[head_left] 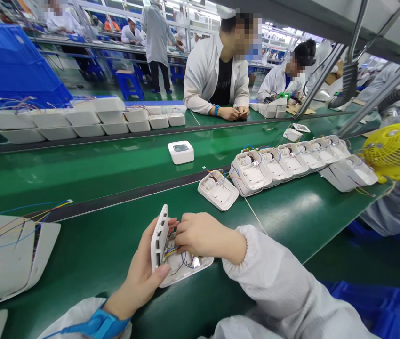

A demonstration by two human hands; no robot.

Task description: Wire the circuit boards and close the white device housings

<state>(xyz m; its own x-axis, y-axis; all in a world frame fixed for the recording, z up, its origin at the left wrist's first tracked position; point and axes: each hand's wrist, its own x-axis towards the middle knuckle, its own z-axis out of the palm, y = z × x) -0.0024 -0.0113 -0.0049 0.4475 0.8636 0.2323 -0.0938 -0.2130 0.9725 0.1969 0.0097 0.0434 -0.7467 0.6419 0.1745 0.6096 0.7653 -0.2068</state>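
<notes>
My left hand [140,278] grips a white cover [159,238], which stands tilted up beside a shallow white housing [189,271] lying on the green bench. Its thumb rests near the cover's lower edge. Coloured wires [172,251] run between cover and housing. My right hand [202,235] reaches in over the housing from the right, fingers bent together at the wires and the inner side of the cover. What its fingertips hold is hidden. A blue strap [103,325] is round my left wrist.
Open white housings with wires [251,172] line the right side; one [218,189] lies nearer. More are stacked at left [5,259]. A closed white unit [180,152] sits on the belt [122,167]. A yellow fan [394,148] stands right. A person [217,70] sits opposite.
</notes>
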